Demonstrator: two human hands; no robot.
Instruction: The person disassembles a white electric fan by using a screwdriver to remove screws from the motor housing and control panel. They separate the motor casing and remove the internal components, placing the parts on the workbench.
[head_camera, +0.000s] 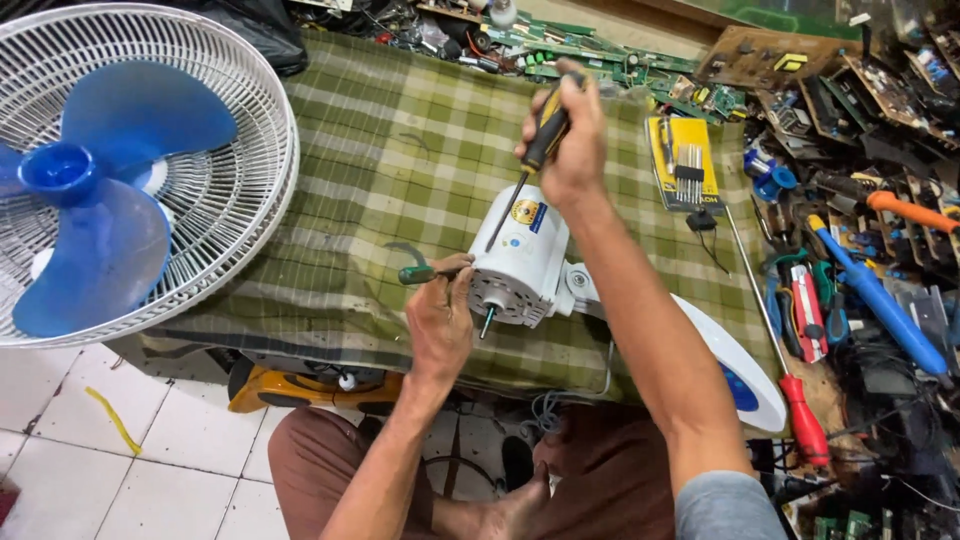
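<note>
White motor (520, 262) sat between my hands; right hand (572, 135) gripped the screwdriver (532, 160), left hand (440, 315) clenched a green-handled tool (418, 273) beside it. I judged steady, straight pressure best.

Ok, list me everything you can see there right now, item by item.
fan motor: one, white, middle of the cloth, shaft pointing towards the person
checked cloth: one, green, covering the work surface
black-and-yellow screwdriver: one, in the right hand, tip on the motor
green-handled tool: one, in the left hand, beside the motor
fan guard with blades: one, white grille, blue blades, far left
bit pack: one, yellow card, right of the motor
red-handled screwdriver: one, right edge of the cloth
blue tool: one, far right
circuit boards: many, mostly green, along the top
floor tiles: white, bottom left
left hand: gripping the green-handled tool
right hand: gripping the screwdriver
</note>
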